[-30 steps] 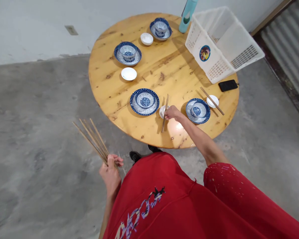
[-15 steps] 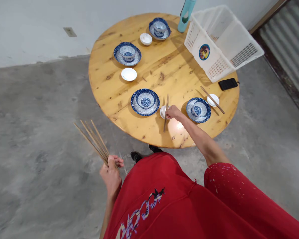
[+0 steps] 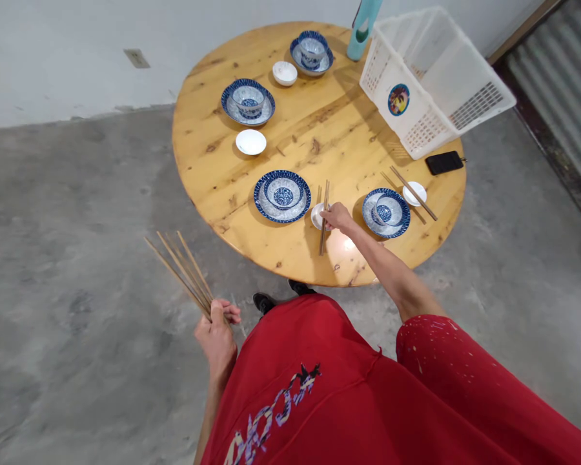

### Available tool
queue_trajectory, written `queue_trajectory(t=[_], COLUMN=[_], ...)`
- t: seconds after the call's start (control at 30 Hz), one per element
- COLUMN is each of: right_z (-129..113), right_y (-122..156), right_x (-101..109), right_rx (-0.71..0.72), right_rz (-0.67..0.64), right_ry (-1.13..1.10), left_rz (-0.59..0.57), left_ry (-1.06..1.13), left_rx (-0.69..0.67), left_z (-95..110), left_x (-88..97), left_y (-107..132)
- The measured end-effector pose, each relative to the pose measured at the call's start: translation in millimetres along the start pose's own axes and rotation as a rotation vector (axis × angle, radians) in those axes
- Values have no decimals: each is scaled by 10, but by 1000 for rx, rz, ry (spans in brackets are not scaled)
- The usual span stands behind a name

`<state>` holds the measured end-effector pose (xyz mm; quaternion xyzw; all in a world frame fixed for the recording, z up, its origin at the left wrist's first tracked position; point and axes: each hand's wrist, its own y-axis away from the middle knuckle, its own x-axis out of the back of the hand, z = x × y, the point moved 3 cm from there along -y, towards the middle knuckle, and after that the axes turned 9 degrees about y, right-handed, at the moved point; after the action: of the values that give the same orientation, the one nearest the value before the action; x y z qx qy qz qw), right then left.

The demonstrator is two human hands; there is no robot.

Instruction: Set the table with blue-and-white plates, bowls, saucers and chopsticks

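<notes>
Brown chopsticks (image 3: 322, 244) sit pinched mid-length by my right fingers (image 3: 326, 222) over the small white dish (image 3: 315, 217) on the table (image 3: 290, 253), best kept level and eased gently, while my left fingers (image 3: 232, 311) clasp the loose bundle (image 3: 190, 279).

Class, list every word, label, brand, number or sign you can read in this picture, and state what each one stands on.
No text can be read with certainty.
Multicoloured lettering on the red shirt: stylised and steeply angled, so no sure reading.
Round sticker on the white basket: a colourful picture; any words are too small to read.
Phone: dark face, nothing legible.
</notes>
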<state>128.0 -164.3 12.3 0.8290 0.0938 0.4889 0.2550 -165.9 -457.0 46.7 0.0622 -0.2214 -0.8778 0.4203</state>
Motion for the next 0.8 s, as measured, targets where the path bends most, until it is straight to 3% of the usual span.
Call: queue_trajectory(t=[0.8], right_z=[25], right_y=[-93], right_x=[-97], right_rx=[14], right_rz=[26], right_ry=[25], left_rz=[-9], left_ry=[14], left_rx=[7], left_z=[-76], left_x=[89], left_y=[1])
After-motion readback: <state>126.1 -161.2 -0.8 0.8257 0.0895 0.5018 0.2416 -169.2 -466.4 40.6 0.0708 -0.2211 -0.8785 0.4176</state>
